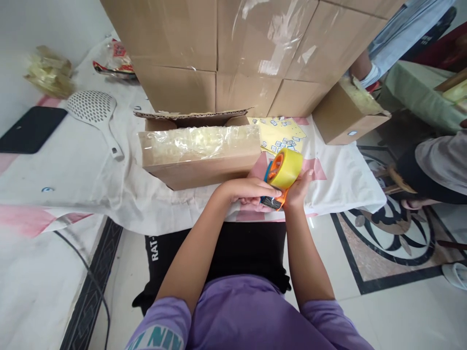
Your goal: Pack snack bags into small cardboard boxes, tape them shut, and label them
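Note:
Between my two hands, at the table's front edge, is a tape dispenser (272, 201) with orange and blue parts and a wide roll of yellow tape (291, 169). My left hand (251, 189) grips its lower end, fingers across the dark cutter part. From the right side my right hand (298, 190) cradles it, thumb pointing up beside the roll; some of its fingers are hidden. Just left of the roll lies a cardboard box (204, 167), clear tape along its near top edge and a flap standing up behind a dark gap.
Stacked taped cartons (251, 53) rise behind the box. A white skimmer (93, 109), a black phone (32, 129) and crumpled tape (51, 73) lie left. Small stickers on a yellow sheet (282, 133) lie behind the roll. Another box (346, 114) stands right, near other people.

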